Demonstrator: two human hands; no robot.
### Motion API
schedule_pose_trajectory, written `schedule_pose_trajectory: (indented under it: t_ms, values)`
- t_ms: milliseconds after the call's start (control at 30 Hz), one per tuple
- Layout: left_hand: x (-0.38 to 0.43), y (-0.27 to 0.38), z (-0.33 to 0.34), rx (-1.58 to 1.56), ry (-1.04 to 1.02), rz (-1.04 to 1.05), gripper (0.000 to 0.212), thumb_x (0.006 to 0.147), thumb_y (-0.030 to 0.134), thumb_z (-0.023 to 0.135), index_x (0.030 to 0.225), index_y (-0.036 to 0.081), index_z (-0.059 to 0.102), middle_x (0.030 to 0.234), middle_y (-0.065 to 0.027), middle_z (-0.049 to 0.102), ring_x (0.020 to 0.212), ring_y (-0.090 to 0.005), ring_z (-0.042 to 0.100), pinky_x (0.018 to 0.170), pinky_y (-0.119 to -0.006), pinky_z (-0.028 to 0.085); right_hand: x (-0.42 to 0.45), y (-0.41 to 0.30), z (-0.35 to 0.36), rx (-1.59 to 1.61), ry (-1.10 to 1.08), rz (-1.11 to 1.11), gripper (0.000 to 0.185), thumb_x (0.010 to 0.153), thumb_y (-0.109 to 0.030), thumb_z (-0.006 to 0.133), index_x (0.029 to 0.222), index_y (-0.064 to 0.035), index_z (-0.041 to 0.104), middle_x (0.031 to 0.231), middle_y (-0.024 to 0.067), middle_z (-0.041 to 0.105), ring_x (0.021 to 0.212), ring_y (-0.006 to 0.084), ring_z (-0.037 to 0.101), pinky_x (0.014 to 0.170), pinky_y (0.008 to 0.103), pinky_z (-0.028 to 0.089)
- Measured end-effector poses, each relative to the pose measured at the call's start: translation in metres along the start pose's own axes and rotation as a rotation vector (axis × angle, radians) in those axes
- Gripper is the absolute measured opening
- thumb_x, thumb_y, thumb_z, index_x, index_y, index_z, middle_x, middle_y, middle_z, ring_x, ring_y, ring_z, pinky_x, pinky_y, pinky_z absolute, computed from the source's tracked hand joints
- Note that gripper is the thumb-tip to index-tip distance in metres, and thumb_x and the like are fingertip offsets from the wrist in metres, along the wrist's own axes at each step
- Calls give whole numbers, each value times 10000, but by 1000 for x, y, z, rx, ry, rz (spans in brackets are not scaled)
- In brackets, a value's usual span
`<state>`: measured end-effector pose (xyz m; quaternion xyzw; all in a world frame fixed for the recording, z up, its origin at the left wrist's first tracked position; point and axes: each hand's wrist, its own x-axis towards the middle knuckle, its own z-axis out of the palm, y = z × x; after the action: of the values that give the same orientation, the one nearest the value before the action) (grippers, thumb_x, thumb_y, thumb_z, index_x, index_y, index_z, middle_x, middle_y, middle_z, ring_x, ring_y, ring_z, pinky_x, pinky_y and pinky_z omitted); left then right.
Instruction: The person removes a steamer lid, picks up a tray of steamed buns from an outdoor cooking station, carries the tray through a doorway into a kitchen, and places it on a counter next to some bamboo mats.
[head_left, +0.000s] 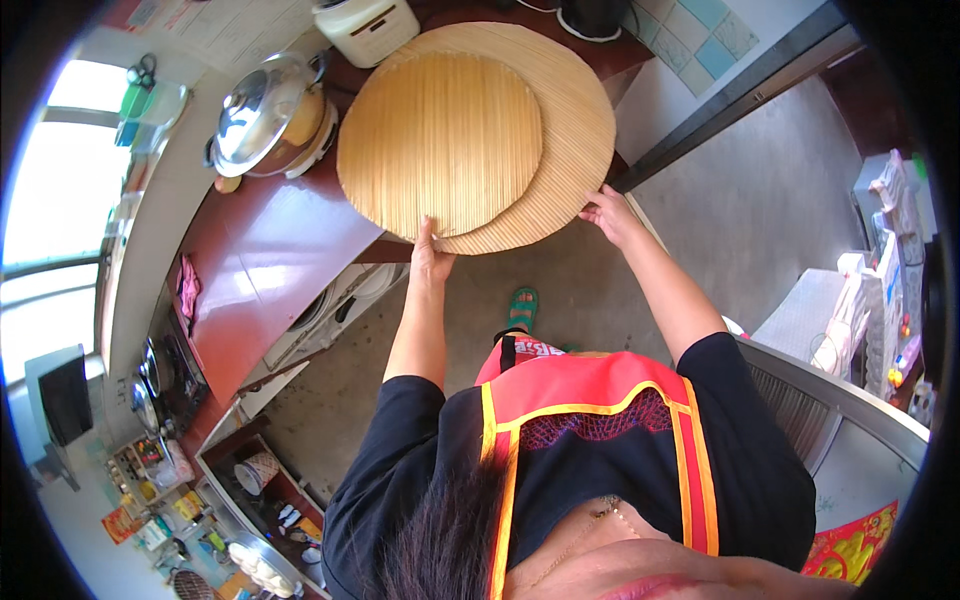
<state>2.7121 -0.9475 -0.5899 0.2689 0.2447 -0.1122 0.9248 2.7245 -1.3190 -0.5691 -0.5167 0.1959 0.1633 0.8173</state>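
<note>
Two round, straw-coloured slatted mats are stacked off-centre at the far end of the red-brown countertop (262, 247). The smaller mat (442, 142) lies on top, towards the left. Beneath it, the larger mat (577, 127) shows along the top and right, and its near edge overhangs the floor. My left hand (430, 259) grips the near edge of both mats, thumb on top of the smaller one. At the right rim of the larger mat, my right hand (609, 215) pinches the edge with its fingertips.
A glass-lidded pot (262, 120) stands left of the mats, with a white appliance (367, 30) behind them. A black appliance (591, 19) is at the back right. A pink cloth (188, 285) lies by the wall. An open drawer (262, 480) juts out at lower left.
</note>
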Motion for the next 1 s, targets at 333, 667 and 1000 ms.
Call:
schedule_pose_trajectory:
  t_ms: [333, 667, 1000]
  values:
    - [-51, -50, -14, -89, 274, -11, 838, 711, 746, 532, 1197, 65, 482, 1228, -104, 535, 1117, -256, 513, 942, -447, 426, -103, 12, -201, 87, 140, 255, 330, 907, -294, 550, 1135, -55, 543, 992, 97, 639, 891, 178, 618, 802, 314, 500]
    - [-17, -265, 75, 1434, 256, -729, 408, 898, 469, 475, 914, 68, 549, 838, -79, 632, 710, -197, 603, 675, -360, 489, -144, -89, -524, 42, 579, 168, 226, 880, -253, 564, 1017, -75, 582, 888, 46, 646, 751, 109, 598, 659, 264, 483]
    - [241, -579, 421, 1442, -166, -475, 260, 926, 254, 512, 1058, 40, 578, 904, -92, 643, 728, -148, 611, 608, -259, 492, 36, -291, -724, -633, 356, -12, 183, 847, -234, 563, 890, -68, 628, 768, 42, 661, 683, 135, 612, 611, 285, 486]
